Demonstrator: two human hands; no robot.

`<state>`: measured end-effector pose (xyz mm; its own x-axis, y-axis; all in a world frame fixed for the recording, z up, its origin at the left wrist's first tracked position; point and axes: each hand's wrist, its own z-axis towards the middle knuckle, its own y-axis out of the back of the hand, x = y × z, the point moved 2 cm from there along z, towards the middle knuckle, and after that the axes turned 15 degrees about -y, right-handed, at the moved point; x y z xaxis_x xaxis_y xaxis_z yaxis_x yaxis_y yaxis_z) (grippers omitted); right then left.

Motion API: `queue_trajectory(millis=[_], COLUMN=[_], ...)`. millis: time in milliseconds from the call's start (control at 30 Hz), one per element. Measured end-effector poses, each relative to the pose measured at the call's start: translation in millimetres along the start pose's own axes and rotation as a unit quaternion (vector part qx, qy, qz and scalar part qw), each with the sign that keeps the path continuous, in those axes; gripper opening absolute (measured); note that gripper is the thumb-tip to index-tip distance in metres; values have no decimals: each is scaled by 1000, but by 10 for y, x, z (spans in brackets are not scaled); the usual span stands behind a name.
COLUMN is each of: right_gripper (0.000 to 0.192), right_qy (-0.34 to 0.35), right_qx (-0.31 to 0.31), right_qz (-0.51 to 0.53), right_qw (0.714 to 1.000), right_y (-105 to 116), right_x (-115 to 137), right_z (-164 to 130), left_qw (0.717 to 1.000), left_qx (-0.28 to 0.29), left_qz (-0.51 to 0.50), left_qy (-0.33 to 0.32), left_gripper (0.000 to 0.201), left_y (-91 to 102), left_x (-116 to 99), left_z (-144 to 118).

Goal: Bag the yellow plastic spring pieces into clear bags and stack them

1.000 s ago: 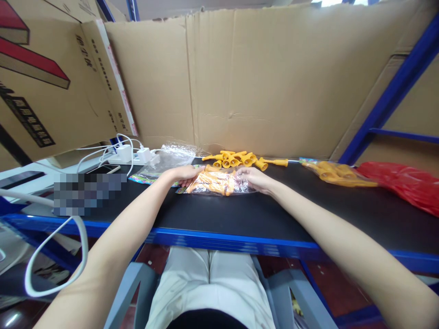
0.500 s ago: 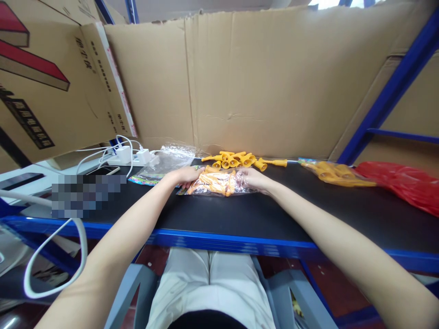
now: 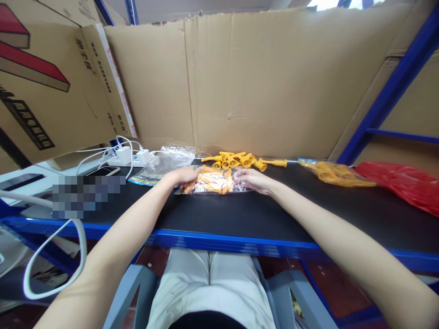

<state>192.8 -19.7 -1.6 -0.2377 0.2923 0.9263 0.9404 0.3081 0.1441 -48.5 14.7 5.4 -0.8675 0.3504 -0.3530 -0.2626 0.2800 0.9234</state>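
A clear plastic bag with several yellow-orange horn-shaped plastic pieces inside lies on the black tabletop in front of me. My left hand is closed on the bag's left end, its fingertips partly hidden. At the opposite end, my right hand pinches the clear film between thumb and fingers. Just behind the bag, a loose pile of yellow horn-shaped pieces rests near the cardboard wall.
Flat clear bags lie on the left, beside white chargers and cables and a phone. To the right are a filled bag of yellow pieces and a red plastic bag. Cardboard walls the back.
The filled bag has shifted slightly left and its film lies at a different angle. My right hand's fingers have spread a little along its right end. The left hand stays on it.
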Motion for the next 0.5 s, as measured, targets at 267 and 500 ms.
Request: queue_trajectory(millis=[267,500], right_gripper=[12,45], right_qy=[-30,-9], right_qx=[1,-51], right_qz=[57,7], right_qw=[998,999], right_y=[92,182], right_x=[6,9], right_z=[73,116], left_qw=[1000,996], left_qx=[7,42], left_qz=[-19,-78], left_qy=[3,7], left_gripper=[73,65], left_y=[11,20], left_x=[-44,-132], left_z=[-21,-42])
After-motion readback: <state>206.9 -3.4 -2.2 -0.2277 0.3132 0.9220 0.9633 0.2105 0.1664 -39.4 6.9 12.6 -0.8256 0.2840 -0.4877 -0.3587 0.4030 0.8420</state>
